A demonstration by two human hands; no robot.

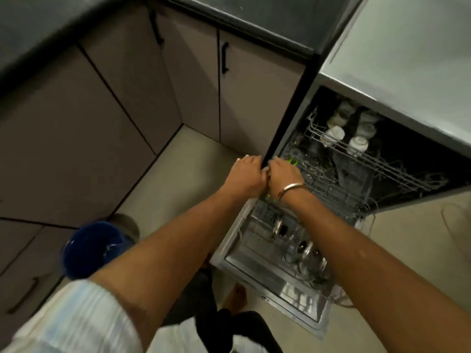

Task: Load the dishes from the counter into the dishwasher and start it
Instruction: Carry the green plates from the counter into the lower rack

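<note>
The dishwasher (331, 80) stands open with its door (288, 289) folded down. The lower rack (331, 184) is pulled out over the door and holds some metal pieces (305, 248). White cups (336, 133) sit upside down in the upper rack (382, 161). My left hand (246, 174) and my right hand (284, 174), with a bangle on its wrist, are pressed close together at the lower rack's front left corner. Something dark shows between them. Their fingers curl down out of sight, so what they hold is hidden.
A dark countertop (229, 14) runs over beige cabinets with black handles (224, 57). A blue bucket (94, 248) stands on the floor at the lower left, beside my left arm. A grey top (407, 47) covers the dishwasher. Beige floor lies between the cabinets and the door.
</note>
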